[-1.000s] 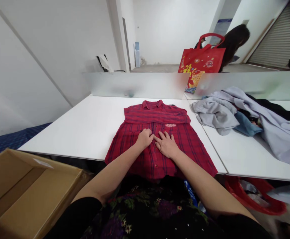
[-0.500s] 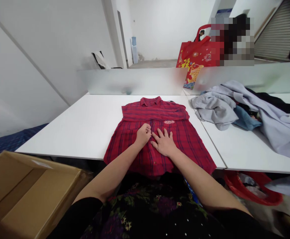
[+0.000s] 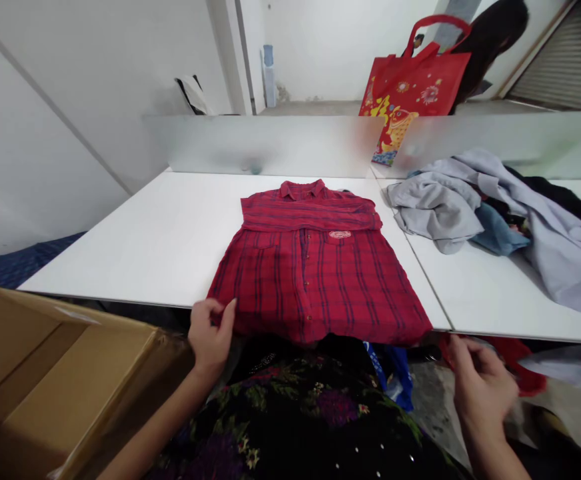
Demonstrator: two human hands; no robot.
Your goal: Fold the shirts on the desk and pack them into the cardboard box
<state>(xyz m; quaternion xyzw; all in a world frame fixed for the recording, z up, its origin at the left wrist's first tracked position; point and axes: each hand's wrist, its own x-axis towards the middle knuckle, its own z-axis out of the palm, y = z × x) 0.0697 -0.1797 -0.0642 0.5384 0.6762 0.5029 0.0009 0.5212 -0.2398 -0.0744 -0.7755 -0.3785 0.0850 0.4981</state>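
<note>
We see pale walls (image 3: pixel 340 53) — a frosted divider (image 3: pixel 270 143) behind the white table (image 3: pixel 135 233) — and a slatted shutter (image 3: pixel 560 60).

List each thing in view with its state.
Plaid shirt: front up, sleeves folded across chest
Left hand: at hem, grip unclear
Right hand: off shirt, fingers curled
Cardboard box: open
Red bag: upright, handles raised
Clothes pile: rumpled

1. You wear a black garment (image 3: pixel 295 453) with flower print.
2. On it there are big purple flowers (image 3: pixel 338 407) and green leaves (image 3: pixel 265 390).
3. Small white dots (image 3: pixel 382 447) are also on your front.
</note>
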